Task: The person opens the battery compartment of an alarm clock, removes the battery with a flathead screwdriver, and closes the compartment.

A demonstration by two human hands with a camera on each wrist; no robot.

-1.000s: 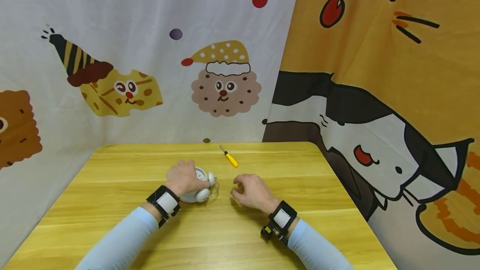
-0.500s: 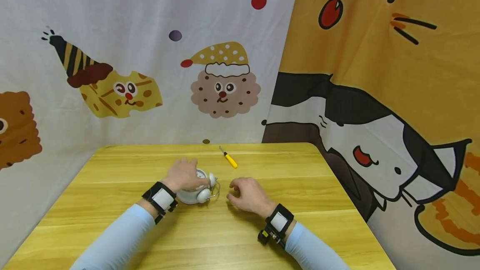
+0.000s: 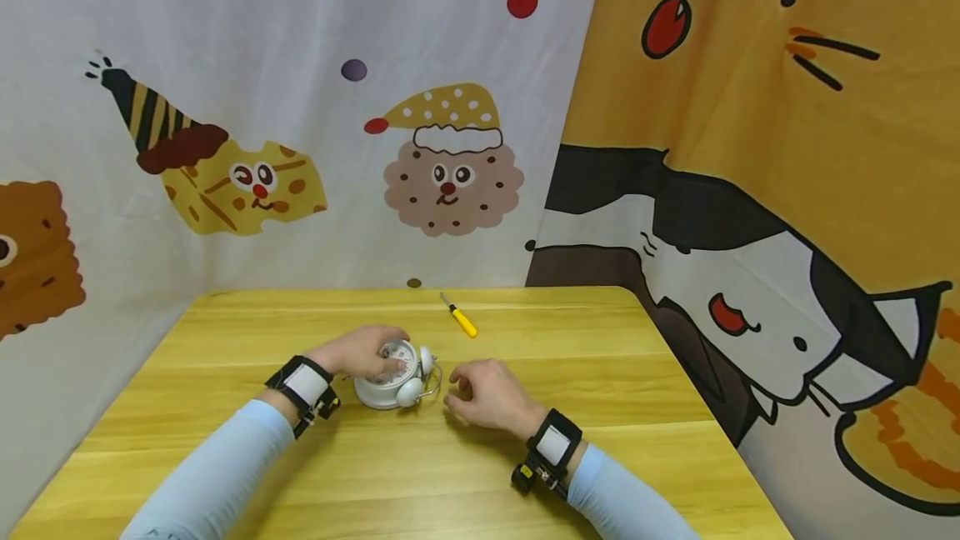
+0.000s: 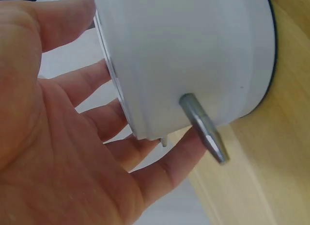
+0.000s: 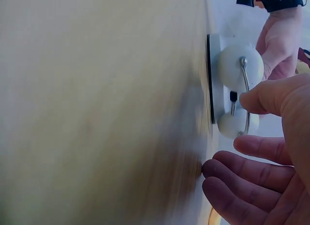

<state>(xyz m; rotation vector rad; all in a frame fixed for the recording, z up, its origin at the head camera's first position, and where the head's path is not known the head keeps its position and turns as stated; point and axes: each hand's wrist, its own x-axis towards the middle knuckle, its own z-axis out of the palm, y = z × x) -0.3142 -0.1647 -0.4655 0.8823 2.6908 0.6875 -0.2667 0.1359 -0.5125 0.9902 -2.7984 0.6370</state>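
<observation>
Alarm clock could skid across the worktop if its handle is knocked: left hand spreads loosely about it, right hand, empty, has thumb and fingers parted.

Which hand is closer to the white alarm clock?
Left. The left hand is right at the clock, reaching over its dial. The right hand is off to the clock's right, past the bells, apparently not touching it.
</observation>
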